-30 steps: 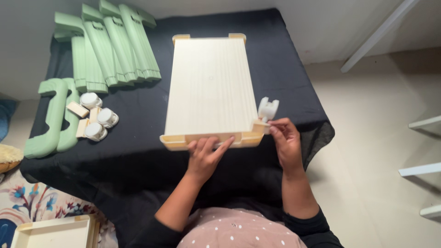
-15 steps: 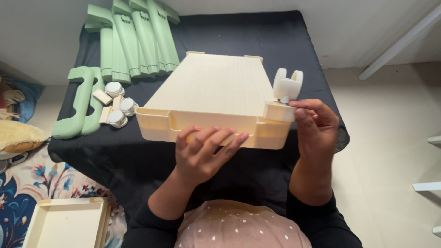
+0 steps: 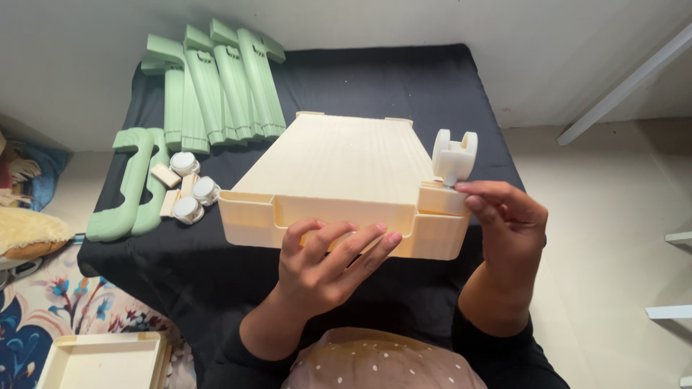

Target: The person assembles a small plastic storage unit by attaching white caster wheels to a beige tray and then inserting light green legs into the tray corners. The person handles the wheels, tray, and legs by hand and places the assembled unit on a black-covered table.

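A cream tray (image 3: pixel 339 162) is tipped up at the centre of the frame, its near edge raised off the black-covered bench (image 3: pixel 404 79) and its far edge toward the top. The left hand (image 3: pixel 328 263) lies with spread fingers against the near wall, palm under the rim, supporting it. The right hand (image 3: pixel 508 223) pinches the tray's near right corner, fingertips closed on the base of a white caster (image 3: pixel 454 155) that stands on that corner. To the upper left, four green posts (image 3: pixel 216 86) lie side by side, well apart from the tray's left edge. Below them two green handles (image 3: pixel 133 184) run along the bench's left edge, and just beside these lie three more casters (image 3: pixel 191 191) with small cream blocks (image 3: pixel 166 175). Bare black cloth shows right of the posts and behind the tray, up to the bench's far edge. Pale floor (image 3: pixel 613 216) lies open at the right. A second cream tray (image 3: pixel 101 360) sits at lower left on a flowered rug (image 3: pixel 43 317).
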